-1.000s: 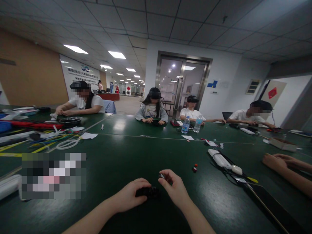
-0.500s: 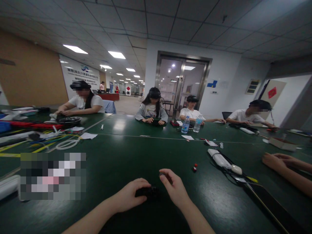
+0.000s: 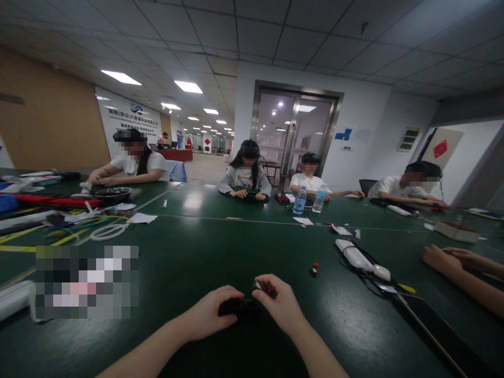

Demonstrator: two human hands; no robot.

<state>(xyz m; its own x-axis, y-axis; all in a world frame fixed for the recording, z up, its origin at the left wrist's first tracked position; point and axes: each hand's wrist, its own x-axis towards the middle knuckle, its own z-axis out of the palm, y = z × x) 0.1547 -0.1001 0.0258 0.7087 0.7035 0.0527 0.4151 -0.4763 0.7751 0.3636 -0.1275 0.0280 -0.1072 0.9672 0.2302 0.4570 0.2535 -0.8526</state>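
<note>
My left hand is closed around the left end of a small black object, too dark against the table to name. Its thumb lies along the near side and the fingers along the far side. Just right of it, my right hand pinches a tiny shiny piece between thumb and index finger, slightly above the black object and apart from it. The kind of this piece is too small to make out. Beyond my right hand, a little red and dark item sits on the green table.
To the right lie a white power strip, a white mouse and a long dark panel. Another person's hands rest at the right edge. Cables crowd the left side. Two water bottles stand farther back.
My right hand has shifted slightly left, bringing the shiny piece a little nearer to the black object. My left hand keeps its hold almost unmoved.
</note>
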